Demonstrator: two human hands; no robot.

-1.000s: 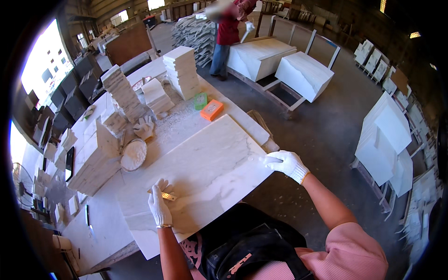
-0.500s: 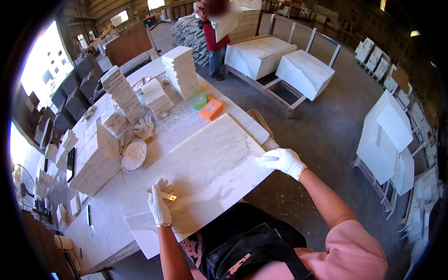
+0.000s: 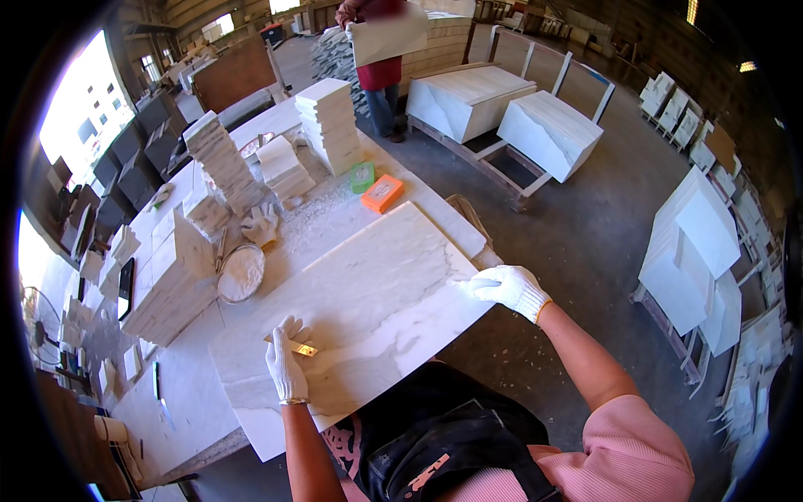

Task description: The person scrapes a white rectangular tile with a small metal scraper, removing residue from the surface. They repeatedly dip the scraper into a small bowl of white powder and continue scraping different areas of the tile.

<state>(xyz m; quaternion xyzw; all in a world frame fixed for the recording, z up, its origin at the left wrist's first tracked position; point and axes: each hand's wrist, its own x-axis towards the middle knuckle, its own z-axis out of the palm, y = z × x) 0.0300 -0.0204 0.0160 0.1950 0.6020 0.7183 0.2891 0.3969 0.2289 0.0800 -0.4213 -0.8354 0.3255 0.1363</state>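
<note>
I see a white marble slab (image 3: 368, 309) lying flat on the workbench (image 3: 180, 402), its near-right edge overhanging the bench toward me. My left hand (image 3: 286, 368), gloved, rests on the slab's near-left part and pinches a small yellow blade (image 3: 294, 346) between thumb and fingers, the blade lying against the stone. My right hand (image 3: 506, 287), also gloved, lies flat on the slab's right edge, fingers extended, holding nothing. Beyond the slab I note a round sieve (image 3: 241, 273), a spare glove (image 3: 262, 224), an orange block (image 3: 383, 193) and a green block (image 3: 362, 176), all on the bench. Stacks of tiles (image 3: 328, 125) stand further back. A person (image 3: 381, 50) at the far end holds a pale slab before the chest.
</note>
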